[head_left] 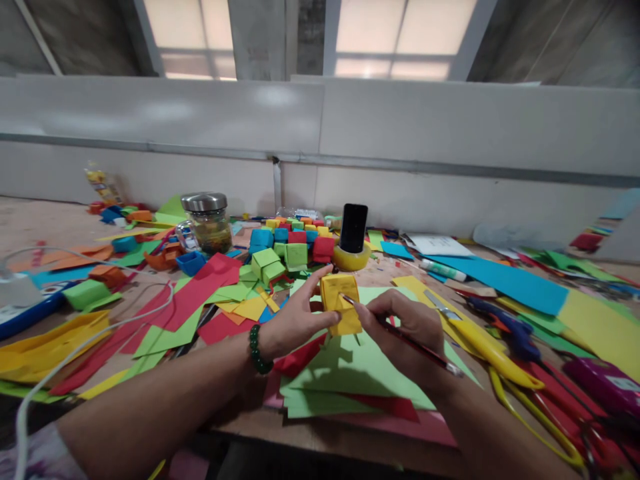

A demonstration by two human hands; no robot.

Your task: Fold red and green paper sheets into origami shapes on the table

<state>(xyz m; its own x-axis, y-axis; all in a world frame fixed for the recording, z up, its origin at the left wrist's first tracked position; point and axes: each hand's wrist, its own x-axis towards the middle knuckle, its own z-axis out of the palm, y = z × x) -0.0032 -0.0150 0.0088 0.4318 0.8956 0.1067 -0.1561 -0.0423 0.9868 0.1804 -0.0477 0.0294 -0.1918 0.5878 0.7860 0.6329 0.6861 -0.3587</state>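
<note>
My left hand [295, 319] pinches a folded yellow paper box [341, 301] by its left side, thumb and fingers closed on it, just above a stack of green paper [350, 373]. A green bead bracelet [257, 350] is on that wrist. My right hand [405, 327] grips a thin red pen [400, 337] whose tip touches the front face of the yellow box.
Folded coloured paper cubes [287, 250] crowd the middle back beside a glass jar [207, 223]. A phone [353, 228] stands in a yellow tape roll [351, 260]. Yellow scissors [480, 340], a glue stick [443, 270] and loose paper sheets lie right; a white cable [100, 327] runs left.
</note>
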